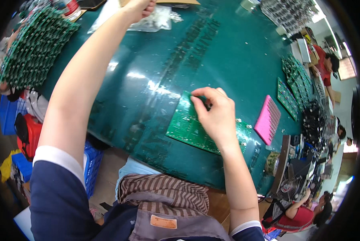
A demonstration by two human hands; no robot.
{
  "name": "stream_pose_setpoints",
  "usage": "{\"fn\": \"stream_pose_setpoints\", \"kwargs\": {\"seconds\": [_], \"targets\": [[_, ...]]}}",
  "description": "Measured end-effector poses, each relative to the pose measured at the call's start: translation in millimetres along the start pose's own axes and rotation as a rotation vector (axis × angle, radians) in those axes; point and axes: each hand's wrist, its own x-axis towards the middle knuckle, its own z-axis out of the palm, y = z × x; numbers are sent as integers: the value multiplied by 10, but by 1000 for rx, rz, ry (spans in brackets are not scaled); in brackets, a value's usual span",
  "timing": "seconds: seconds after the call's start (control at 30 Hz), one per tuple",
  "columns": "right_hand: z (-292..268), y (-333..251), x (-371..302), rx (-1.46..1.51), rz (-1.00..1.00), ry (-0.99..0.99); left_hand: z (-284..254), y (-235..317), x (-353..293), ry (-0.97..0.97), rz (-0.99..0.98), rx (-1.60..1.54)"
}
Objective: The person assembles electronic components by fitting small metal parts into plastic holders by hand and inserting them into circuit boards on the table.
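A green circuit board (182, 125) lies flat on the table in front of me, with a few small pale parts near its right end. My right hand (217, 112) is over it, thumb and forefinger pinched together at its far edge. Whatever is between those fingertips is too small or hidden to make out. At the top edge of the head view, my left hand (139, 9) reaches far forward with curled fingers, partly cut off by the frame. It is over a clear plastic bag (157, 21) of small whitish parts; what it holds, if anything, does not show.
A pink rack (267, 119) with a toothed edge lies right of the board. Stacked green circuit boards (37, 48) stand at far left, more boards (295, 82) at right. A small fan (290, 186) is at the lower right. Other people (296, 217) sit along the right side.
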Motion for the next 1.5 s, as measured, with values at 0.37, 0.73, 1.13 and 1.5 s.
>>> {"fn": "stream_pose_setpoints", "kwargs": {"seconds": [0.37, 0.73, 1.13, 1.5], "targets": [[-878, 831, -121, -332, 199, 364, 407, -168, -1070, -457, -477, -711], [-1189, 1473, -241, -708, 197, 409, 1053, -552, -2384, -330, -545, -510], [-845, 626, -417, 374, 394, 387, 1295, -879, -2928, -390, -557, -584], [-456, -74, -883, 966, 390, 144, 1390, -1053, -3086, -359, -544, -577]]}}
